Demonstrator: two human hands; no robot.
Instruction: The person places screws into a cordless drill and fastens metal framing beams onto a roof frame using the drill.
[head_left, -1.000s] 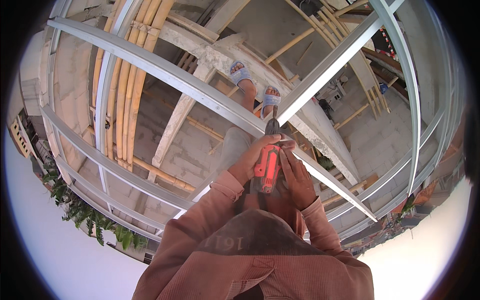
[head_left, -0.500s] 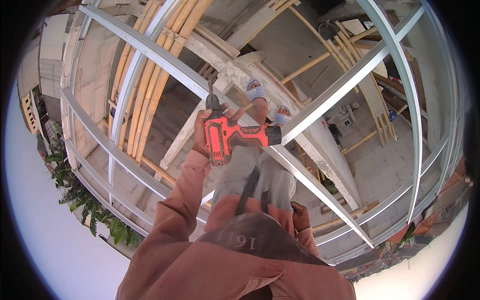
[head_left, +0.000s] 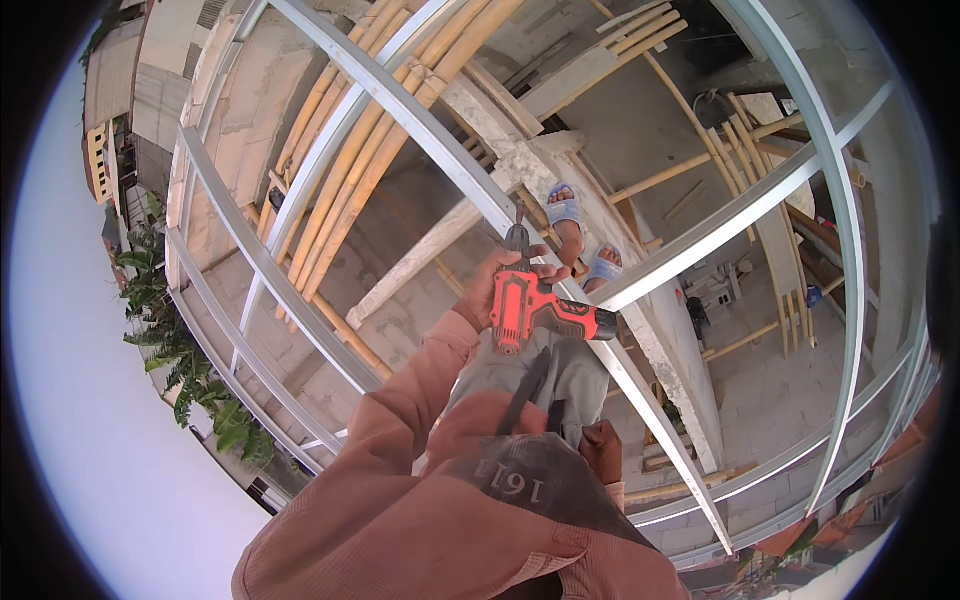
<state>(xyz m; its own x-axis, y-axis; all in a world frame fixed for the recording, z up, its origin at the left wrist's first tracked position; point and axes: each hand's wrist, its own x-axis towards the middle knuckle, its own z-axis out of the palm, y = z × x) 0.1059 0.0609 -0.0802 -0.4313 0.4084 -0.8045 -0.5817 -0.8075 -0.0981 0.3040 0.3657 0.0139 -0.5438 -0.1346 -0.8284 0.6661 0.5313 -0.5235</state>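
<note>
A red and black cordless drill [head_left: 515, 308] is gripped in my left hand [head_left: 482, 288], with the thumb along its body and fingers curling round from behind. Its black chuck and bit point away from me, over a silver metal beam [head_left: 440, 140] that runs diagonally beneath. Whether the bit touches that beam, I cannot tell. My right hand [head_left: 603, 447] hangs low beside my right hip, close to the grey trousers. Its fingers do not show clearly.
My feet in blue sandals [head_left: 564, 205] stand on a rough concrete beam [head_left: 672, 380]. Silver metal members [head_left: 720, 235] cross around me in an open frame. Bundled bamboo poles [head_left: 370, 150] lie at the left. Far below is a floor with timber and bamboo. Green plants [head_left: 185, 370] grow beyond the left edge.
The whole view has shifted, with the frame and my feet now further right and lower. The drill stays in my left hand. My right hand remains low by my hip.
</note>
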